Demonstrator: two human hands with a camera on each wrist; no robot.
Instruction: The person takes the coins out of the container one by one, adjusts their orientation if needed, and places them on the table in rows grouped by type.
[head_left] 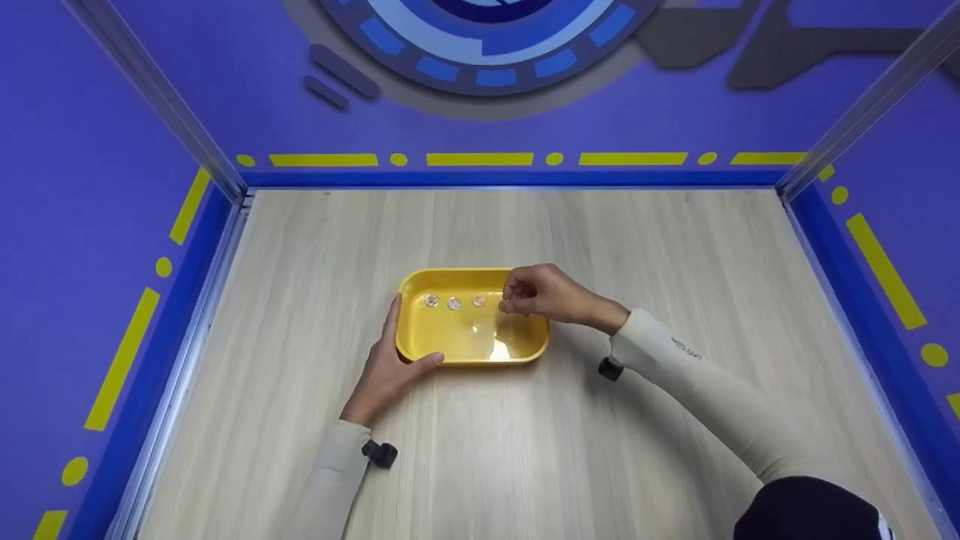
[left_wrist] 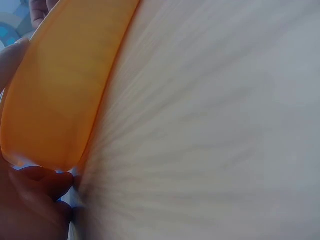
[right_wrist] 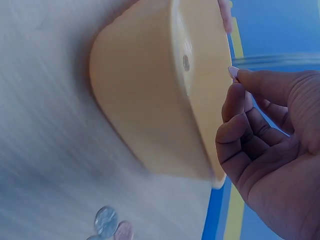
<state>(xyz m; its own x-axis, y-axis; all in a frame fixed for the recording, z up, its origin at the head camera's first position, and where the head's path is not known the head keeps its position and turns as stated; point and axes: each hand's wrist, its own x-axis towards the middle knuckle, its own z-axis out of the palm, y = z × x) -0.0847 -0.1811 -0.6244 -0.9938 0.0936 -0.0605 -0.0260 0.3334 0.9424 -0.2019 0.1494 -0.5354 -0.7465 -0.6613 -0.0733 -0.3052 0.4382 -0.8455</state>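
“Tray [head_left: 439, 339] is sitting near the middle of the bench [head_left: 300, 300], and your left hand [head_left: 390, 376] is gripping its left end, thumb lying along the near edge.”

“And your right hand [head_left: 551, 295]?”

“It's hovering over the tray's right part, thumb and forefinger pinching what is looking like a coin [right_wrist: 233, 73].”

“Then you're wanting a light pinch, lowering flat and releasing only at the floor, so nothing is bouncing into the three coins [head_left: 454, 303] lining up by the far edge.”

“Which edges are mattering?”

“Your wrist is crossing the tray's right edge, so keeping it raised is helping. Towards the near edge, bare yellow floor is giving you room. Loose coins [right_wrist: 106, 221] are lying on the bench off the tray's right end; you're risking brushing them.”
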